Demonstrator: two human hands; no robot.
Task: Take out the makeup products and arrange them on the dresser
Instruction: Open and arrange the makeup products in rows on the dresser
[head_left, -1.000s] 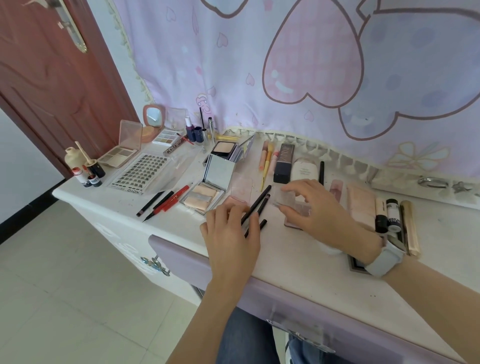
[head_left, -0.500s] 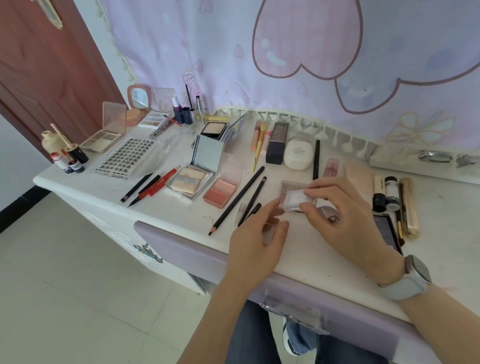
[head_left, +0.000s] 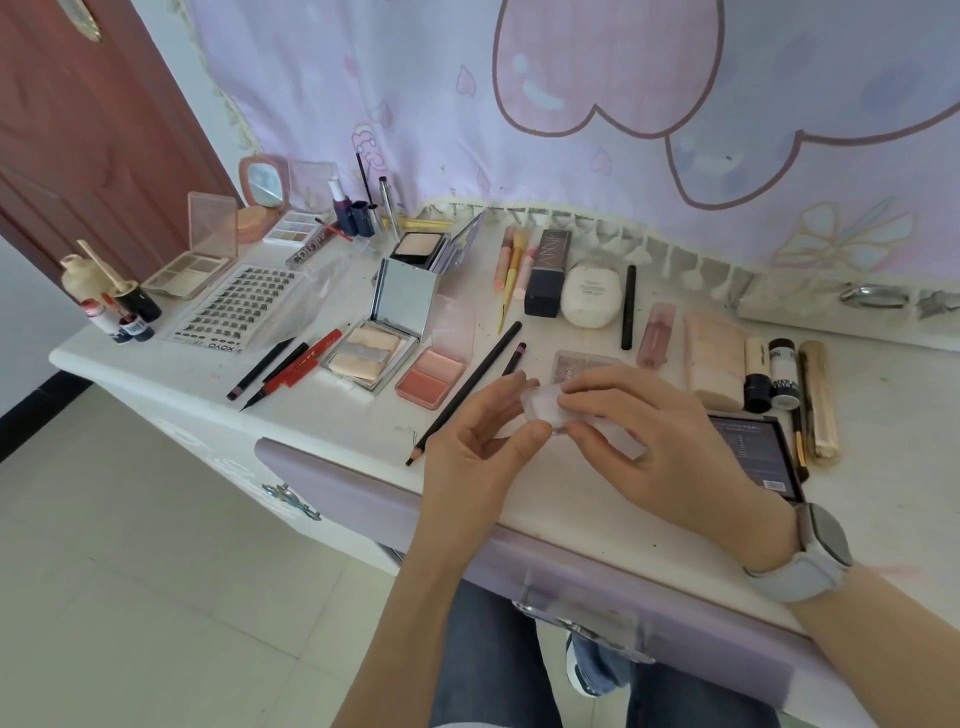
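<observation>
Both hands hold a small clear plastic case (head_left: 543, 409) just above the white dresser top (head_left: 597, 499). My left hand (head_left: 480, 457) pinches its left end between thumb and fingers. My right hand (head_left: 660, 441), with a watch on the wrist, grips its right side, fingers curled over the top. A pinkish eyeshadow palette (head_left: 576, 364) lies flat right behind the case. A long black pencil (head_left: 467, 392) and a shorter dark pencil (head_left: 514, 358) lie to the left of my hands.
Open palettes: a coral blush (head_left: 431, 376), a mirrored highlighter (head_left: 371, 356) and a lash tray (head_left: 239, 312) fill the left. A dark bottle (head_left: 548, 273), white compact (head_left: 592, 293), tubes (head_left: 779, 374) and a dark box (head_left: 753, 452) sit right. A lilac drawer front (head_left: 571, 566) juts below.
My hands left the pencils and the palette, picked up the small clear case and lifted it slightly. The camera view drifted left and down.
</observation>
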